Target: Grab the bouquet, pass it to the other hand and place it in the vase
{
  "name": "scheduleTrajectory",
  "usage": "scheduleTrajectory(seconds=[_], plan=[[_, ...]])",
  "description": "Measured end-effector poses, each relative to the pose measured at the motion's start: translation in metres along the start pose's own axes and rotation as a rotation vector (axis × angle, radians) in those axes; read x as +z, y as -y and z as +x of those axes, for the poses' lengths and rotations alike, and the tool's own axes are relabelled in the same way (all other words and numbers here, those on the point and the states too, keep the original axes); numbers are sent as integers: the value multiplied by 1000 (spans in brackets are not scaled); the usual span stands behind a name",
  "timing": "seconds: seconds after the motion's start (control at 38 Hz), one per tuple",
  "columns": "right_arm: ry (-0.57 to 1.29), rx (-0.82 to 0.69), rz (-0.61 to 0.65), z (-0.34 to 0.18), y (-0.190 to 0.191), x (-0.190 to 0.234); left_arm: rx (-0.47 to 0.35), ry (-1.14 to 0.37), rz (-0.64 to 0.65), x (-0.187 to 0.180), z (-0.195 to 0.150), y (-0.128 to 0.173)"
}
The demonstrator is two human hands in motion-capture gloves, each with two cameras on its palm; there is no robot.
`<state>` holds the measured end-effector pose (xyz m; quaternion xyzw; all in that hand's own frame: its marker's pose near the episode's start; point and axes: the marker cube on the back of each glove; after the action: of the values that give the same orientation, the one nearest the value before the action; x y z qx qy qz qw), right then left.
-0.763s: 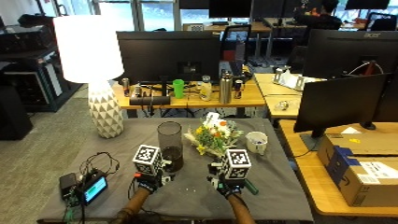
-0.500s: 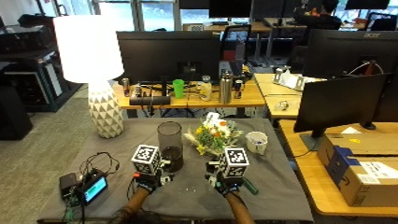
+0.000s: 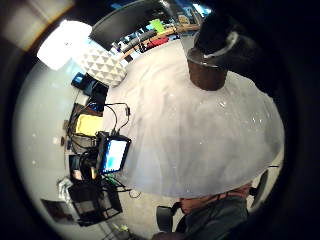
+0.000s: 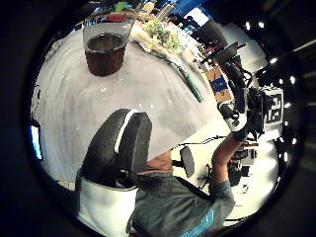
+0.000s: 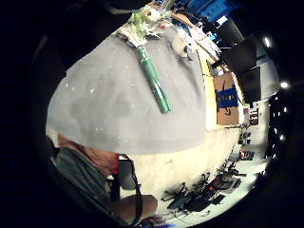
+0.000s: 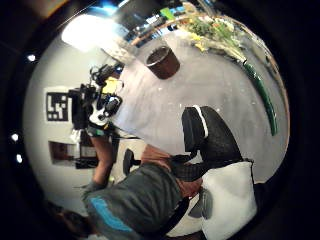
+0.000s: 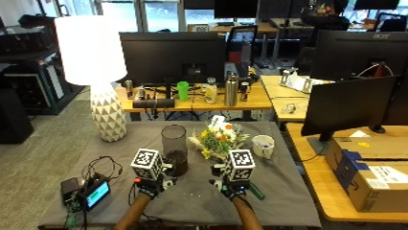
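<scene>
The bouquet (image 7: pixel 220 138) of yellow, orange and white flowers lies on the grey cloth, its green wrapped stem (image 7: pixel 255 191) pointing toward me. The glass vase (image 7: pixel 174 149), dark at the bottom, stands upright just left of the flowers. My right hand (image 7: pixel 231 189) hovers above the cloth beside the stem's near end and holds nothing. My left hand (image 7: pixel 150 189) hovers in front of the vase, also holding nothing. The right palm views show the bouquet (image 5: pixel 151 78) (image 6: pixel 220 35) lying free on the cloth. The left palm views show the vase (image 4: pixel 105 49) (image 3: pixel 211 56) a little way off.
A white mug (image 7: pixel 263 145) stands right of the flowers. A small screen device (image 7: pixel 96 194) with cables sits at the cloth's left front corner. A white lamp (image 7: pixel 96 72) stands at the back left. Cardboard boxes (image 7: pixel 373 177) lie on the desk to the right.
</scene>
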<state>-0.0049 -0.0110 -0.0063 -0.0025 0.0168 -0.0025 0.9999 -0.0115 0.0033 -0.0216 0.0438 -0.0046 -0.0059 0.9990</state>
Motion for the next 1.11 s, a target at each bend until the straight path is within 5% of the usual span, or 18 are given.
scheduleTrajectory(seconds=[0.21,0.58,1.11], plan=[[4,66,29,41,-4,-15,5,-72,-51,3,10,-9],[149,311,91,148,28,22,0,-79,-37,6,15,-10],[169,478,-204,175,50,141,-13,-96,-65,22,14,-12]])
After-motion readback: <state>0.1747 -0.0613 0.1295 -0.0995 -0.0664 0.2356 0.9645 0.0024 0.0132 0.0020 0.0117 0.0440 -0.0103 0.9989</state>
